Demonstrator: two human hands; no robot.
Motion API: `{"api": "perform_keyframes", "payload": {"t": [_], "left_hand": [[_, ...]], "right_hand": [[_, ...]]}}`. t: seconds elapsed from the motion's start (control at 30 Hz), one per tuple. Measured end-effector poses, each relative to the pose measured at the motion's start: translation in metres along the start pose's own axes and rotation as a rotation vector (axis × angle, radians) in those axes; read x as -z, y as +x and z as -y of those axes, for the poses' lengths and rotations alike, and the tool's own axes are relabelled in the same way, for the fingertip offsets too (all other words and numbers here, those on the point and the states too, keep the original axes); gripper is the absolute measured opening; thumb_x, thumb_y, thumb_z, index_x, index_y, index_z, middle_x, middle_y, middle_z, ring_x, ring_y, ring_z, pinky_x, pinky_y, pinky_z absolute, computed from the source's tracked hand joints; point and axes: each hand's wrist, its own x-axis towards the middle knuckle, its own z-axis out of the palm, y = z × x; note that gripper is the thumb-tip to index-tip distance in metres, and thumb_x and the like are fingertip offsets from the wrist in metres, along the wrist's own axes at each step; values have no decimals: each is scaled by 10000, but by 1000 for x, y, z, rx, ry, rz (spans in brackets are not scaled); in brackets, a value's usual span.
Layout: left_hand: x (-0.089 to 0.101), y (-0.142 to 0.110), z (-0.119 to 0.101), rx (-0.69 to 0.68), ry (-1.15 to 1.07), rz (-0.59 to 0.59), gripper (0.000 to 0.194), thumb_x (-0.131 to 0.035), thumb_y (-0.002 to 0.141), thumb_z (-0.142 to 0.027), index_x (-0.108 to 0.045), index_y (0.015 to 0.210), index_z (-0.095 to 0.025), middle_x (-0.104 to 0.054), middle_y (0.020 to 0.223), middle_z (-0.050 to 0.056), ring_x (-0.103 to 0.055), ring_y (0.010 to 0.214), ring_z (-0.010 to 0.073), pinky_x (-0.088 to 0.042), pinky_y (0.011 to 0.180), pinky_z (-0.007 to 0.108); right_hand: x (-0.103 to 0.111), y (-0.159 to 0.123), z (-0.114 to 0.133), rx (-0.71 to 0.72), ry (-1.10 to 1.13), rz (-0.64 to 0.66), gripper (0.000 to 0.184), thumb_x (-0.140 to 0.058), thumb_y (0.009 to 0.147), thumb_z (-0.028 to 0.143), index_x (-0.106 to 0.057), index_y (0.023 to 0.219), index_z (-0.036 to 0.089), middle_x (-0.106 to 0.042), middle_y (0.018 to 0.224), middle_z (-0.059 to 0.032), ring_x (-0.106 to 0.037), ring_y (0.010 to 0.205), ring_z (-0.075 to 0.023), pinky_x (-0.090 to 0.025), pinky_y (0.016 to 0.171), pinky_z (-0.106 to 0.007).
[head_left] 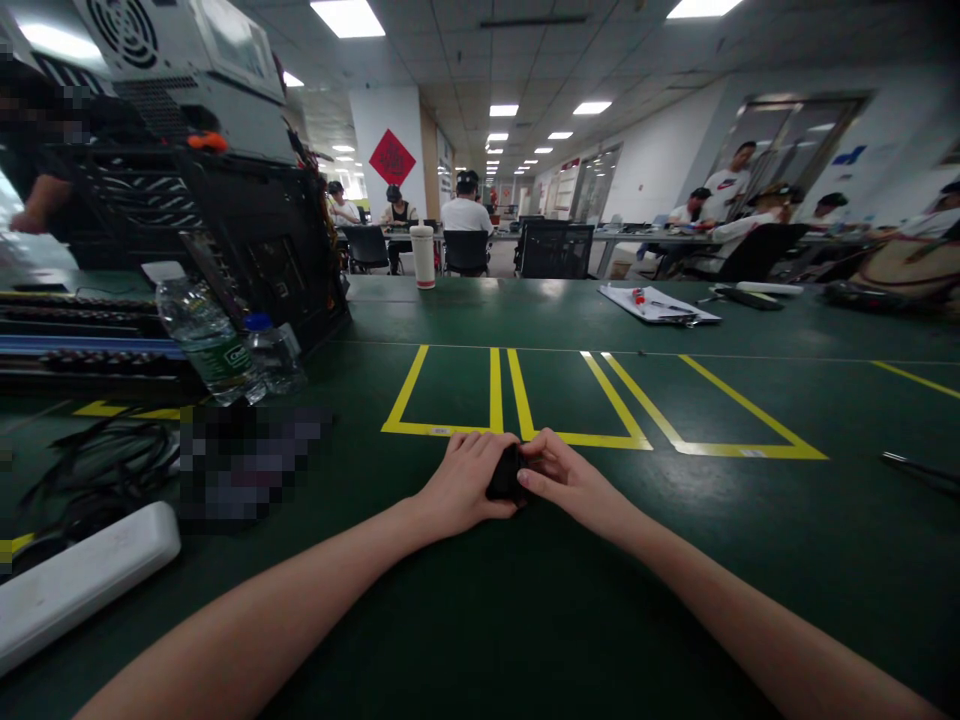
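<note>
A small dark black object [504, 474] sits between both hands, low over the green table [525, 610]; its kind cannot be made out. From the left, my left hand [466, 482] wraps round it, fingers over the far side and thumb along the near side. My right hand [568, 483] pinches at its right end, with the thumb and fingertips against it. The hands cover most of its surface. Just beyond them, yellow tape [592, 439] marks out box shapes on the tabletop.
On the left stand a black computer case [262, 220], a large plastic bottle [206, 335] and a smaller blue-capped bottle [271, 355]. Nearer lie black cables [90, 480] and a white power strip [82, 585]. A clipboard [656, 305] and white tumbler [423, 257] are farther back. Several people sit beyond.
</note>
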Motion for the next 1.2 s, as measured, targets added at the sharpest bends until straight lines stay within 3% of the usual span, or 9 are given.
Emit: {"api": "perform_keyframes", "payload": {"t": [0.13, 0.3, 0.63, 0.87, 1.03, 1.2], "left_hand": [[-1, 1, 1, 0, 3, -6, 576, -665, 652, -315, -358, 1131, -225, -511, 1083, 42, -474, 978, 230, -319, 855, 380], [-2, 1, 1, 17, 6, 1, 583, -662, 656, -337, -354, 1138, -223, -503, 1098, 47, -467, 1003, 235, -316, 867, 388], [-1, 1, 0, 10, 22, 8, 583, -667, 648, -300, -353, 1134, -221, -510, 1082, 47, -471, 990, 233, -315, 855, 385], [-1, 0, 0, 3, 16, 4, 594, -670, 651, -317, -346, 1139, -224, -508, 1098, 46, -470, 1002, 234, -315, 869, 390], [0, 0, 0, 12, 6, 17, 580, -656, 667, -331, -344, 1144, -227, -500, 1116, 45, -465, 1021, 232, -306, 887, 396], [-1, 0, 1, 0, 15, 7, 580, -667, 650, -318, -355, 1130, -221, -508, 1094, 45, -471, 997, 230, -318, 861, 384]], "right_hand": [[0, 1, 0, 0, -28, -15, 159, -542, 779, 255, -447, 902, 220, -527, 906, -5, -543, 881, -159, -465, 761, -334], [1, 2, 0, -28, -38, -51, 257, -558, 765, 252, -434, 986, 211, -516, 971, -32, -524, 942, -173, -443, 824, -359], [1, 1, -1, -2, 49, 51, 292, -638, 700, 225, -421, 895, 213, -517, 920, 0, -536, 909, -161, -439, 803, -346], [0, 1, 2, -16, -31, -16, 130, -509, 805, 296, -446, 884, 214, -514, 888, -2, -530, 854, -147, -457, 746, -319], [2, 2, -1, -61, -48, -40, 211, -523, 794, 296, -450, 974, 215, -520, 977, -28, -517, 937, -172, -434, 823, -361], [4, 3, 0, -43, 29, 34, 233, -578, 755, 245, -441, 937, 198, -518, 980, -34, -530, 940, -175, -439, 814, -360]]}}
